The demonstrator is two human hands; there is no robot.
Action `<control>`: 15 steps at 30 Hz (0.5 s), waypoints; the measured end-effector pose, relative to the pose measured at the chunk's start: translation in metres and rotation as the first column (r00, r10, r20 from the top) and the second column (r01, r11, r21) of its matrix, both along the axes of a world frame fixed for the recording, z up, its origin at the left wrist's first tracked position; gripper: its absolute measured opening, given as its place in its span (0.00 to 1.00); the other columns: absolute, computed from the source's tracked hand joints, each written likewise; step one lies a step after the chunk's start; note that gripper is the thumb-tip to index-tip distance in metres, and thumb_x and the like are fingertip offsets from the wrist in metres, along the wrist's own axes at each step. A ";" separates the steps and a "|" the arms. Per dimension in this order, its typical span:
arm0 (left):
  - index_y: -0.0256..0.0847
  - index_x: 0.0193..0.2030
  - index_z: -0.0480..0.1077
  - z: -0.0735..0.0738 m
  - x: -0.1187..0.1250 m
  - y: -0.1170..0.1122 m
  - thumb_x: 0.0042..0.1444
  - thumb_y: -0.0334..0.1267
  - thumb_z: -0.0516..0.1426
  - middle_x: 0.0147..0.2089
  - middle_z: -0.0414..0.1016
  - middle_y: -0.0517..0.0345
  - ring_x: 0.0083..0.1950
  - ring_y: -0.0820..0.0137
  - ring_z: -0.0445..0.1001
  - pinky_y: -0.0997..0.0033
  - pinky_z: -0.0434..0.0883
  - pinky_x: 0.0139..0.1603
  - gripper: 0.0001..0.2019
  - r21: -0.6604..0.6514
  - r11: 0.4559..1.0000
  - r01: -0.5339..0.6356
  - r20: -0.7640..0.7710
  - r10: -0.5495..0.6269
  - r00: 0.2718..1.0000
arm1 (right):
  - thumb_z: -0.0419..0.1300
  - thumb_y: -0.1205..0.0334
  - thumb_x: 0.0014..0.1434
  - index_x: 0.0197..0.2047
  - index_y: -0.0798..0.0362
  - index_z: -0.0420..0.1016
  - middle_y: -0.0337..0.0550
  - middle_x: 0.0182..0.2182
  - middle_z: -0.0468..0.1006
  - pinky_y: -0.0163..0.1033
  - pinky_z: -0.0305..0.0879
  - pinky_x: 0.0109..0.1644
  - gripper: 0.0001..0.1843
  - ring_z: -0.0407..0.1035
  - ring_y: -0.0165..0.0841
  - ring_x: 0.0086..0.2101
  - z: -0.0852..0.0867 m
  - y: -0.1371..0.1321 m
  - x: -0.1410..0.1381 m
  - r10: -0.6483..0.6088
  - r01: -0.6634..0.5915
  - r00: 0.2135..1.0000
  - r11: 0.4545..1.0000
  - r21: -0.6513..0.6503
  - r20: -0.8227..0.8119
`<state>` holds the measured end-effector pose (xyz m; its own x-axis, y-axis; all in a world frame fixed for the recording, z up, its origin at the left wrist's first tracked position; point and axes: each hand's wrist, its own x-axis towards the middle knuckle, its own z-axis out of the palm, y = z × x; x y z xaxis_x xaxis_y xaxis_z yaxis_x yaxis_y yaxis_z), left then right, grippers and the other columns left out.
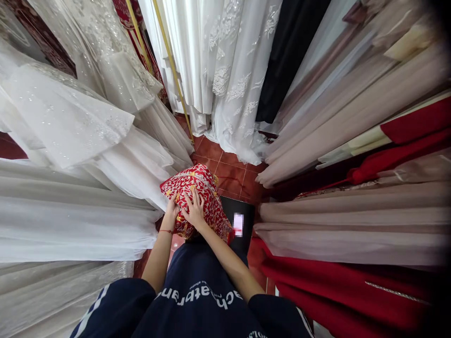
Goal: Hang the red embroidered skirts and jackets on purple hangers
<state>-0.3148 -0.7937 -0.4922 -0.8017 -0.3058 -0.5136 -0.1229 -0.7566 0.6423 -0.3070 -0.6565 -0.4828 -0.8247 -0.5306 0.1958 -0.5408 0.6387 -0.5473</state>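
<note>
A bundled red garment (211, 202) with dense white and gold embroidery rests on my lap; its exact kind is hard to tell while folded. My left hand (172, 209) grips the cloth near its left side, with the thumb toward the right and the fingertips partly hidden. A thin red string bracelet circles that wrist. Just to the right, my right hand (193, 210) lies on the embroidered face with its fingers spread. Gold trim hangs at the garment's lower edge near my left wrist.
White gowns (81, 117) hang close on the left and white lace dresses (239, 70) ahead. Pale pink skirts (352, 216) and red fabric (334, 286) line the right. Two yellow poles stand ahead. A phone-like blurred object (238, 224) lies on my dark-clothed thigh. Red tiles (229, 173) cover the floor.
</note>
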 end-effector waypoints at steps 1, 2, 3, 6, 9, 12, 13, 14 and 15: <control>0.35 0.58 0.69 0.002 -0.001 0.000 0.59 0.37 0.58 0.51 0.80 0.42 0.59 0.55 0.75 0.51 0.68 0.66 0.20 0.008 1.000 0.002 0.027 -0.002 1.000 | 0.53 0.51 0.66 0.74 0.50 0.51 0.55 0.74 0.45 0.55 0.35 0.71 0.37 0.38 0.47 0.72 0.000 0.001 -0.001 0.006 -0.006 1.000 1.000 0.000 0.002; 0.35 0.58 0.69 0.004 -0.002 0.000 0.59 0.37 0.58 0.50 0.80 0.42 0.58 0.56 0.75 0.51 0.68 0.66 0.20 0.007 1.000 0.000 0.046 -0.001 0.999 | 0.53 0.51 0.66 0.74 0.51 0.51 0.55 0.74 0.45 0.55 0.35 0.71 0.37 0.38 0.47 0.72 0.001 0.001 -0.001 0.010 -0.010 1.000 1.000 0.001 0.006; 0.35 0.57 0.69 0.006 -0.002 0.001 0.59 0.36 0.58 0.50 0.80 0.42 0.58 0.56 0.75 0.52 0.68 0.66 0.20 0.002 1.000 -0.003 0.062 0.003 0.998 | 0.54 0.51 0.65 0.74 0.51 0.52 0.56 0.74 0.45 0.56 0.35 0.71 0.37 0.38 0.47 0.72 0.001 0.001 -0.002 0.014 -0.014 1.000 1.000 0.002 0.010; 0.36 0.56 0.70 0.011 -0.004 0.003 0.57 0.36 0.59 0.49 0.81 0.43 0.58 0.56 0.76 0.54 0.68 0.66 0.19 -0.023 1.000 -0.020 0.090 0.022 0.996 | 0.56 0.51 0.64 0.74 0.51 0.52 0.56 0.74 0.44 0.56 0.35 0.71 0.38 0.39 0.48 0.71 0.002 0.001 -0.003 0.020 -0.020 1.000 1.000 0.000 0.015; 0.35 0.53 0.72 0.016 -0.005 0.006 0.55 0.36 0.61 0.48 0.81 0.43 0.57 0.56 0.76 0.53 0.68 0.65 0.18 -0.054 0.998 -0.038 0.097 0.043 0.994 | 0.56 0.52 0.64 0.74 0.51 0.52 0.57 0.74 0.43 0.56 0.35 0.70 0.38 0.38 0.49 0.72 0.004 0.001 -0.004 0.019 -0.019 1.000 1.000 0.001 0.015; 0.34 0.49 0.73 0.026 -0.005 0.007 0.55 0.37 0.62 0.46 0.81 0.44 0.55 0.58 0.77 0.54 0.68 0.64 0.16 -0.112 0.991 -0.079 0.065 0.087 0.994 | 0.55 0.53 0.64 0.73 0.51 0.53 0.57 0.74 0.43 0.57 0.36 0.70 0.37 0.38 0.50 0.72 0.006 0.000 -0.003 0.012 -0.011 1.000 1.000 -0.018 0.017; 0.34 0.48 0.73 0.031 -0.005 0.008 0.55 0.37 0.62 0.45 0.81 0.46 0.54 0.59 0.77 0.55 0.68 0.64 0.14 -0.140 0.985 -0.099 0.045 0.106 0.993 | 0.55 0.53 0.64 0.73 0.51 0.54 0.57 0.74 0.43 0.57 0.37 0.70 0.36 0.39 0.49 0.71 0.007 0.001 -0.002 0.007 -0.006 1.000 0.999 -0.034 0.019; 0.35 0.46 0.73 0.037 -0.004 0.009 0.55 0.37 0.62 0.44 0.82 0.47 0.53 0.60 0.77 0.56 0.68 0.64 0.13 -0.169 0.979 -0.118 0.020 0.123 0.992 | 0.55 0.54 0.64 0.72 0.52 0.55 0.58 0.74 0.45 0.56 0.38 0.70 0.36 0.40 0.49 0.71 0.008 0.002 -0.002 -0.005 0.007 1.000 0.998 -0.065 0.025; 0.36 0.44 0.73 0.044 -0.003 0.010 0.56 0.38 0.62 0.43 0.81 0.49 0.52 0.61 0.77 0.57 0.68 0.63 0.11 -0.199 0.971 -0.135 -0.007 0.136 0.991 | 0.56 0.55 0.62 0.72 0.54 0.55 0.59 0.73 0.48 0.55 0.41 0.70 0.37 0.43 0.49 0.71 0.011 0.003 -0.002 -0.025 0.028 0.999 0.994 -0.107 0.032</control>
<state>-0.3181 -0.7833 -0.4484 -0.7428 -0.5077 -0.4365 -0.0327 -0.6237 0.7810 -0.3092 -0.6537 -0.4717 -0.8446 -0.4858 0.2252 -0.5067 0.5891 -0.6295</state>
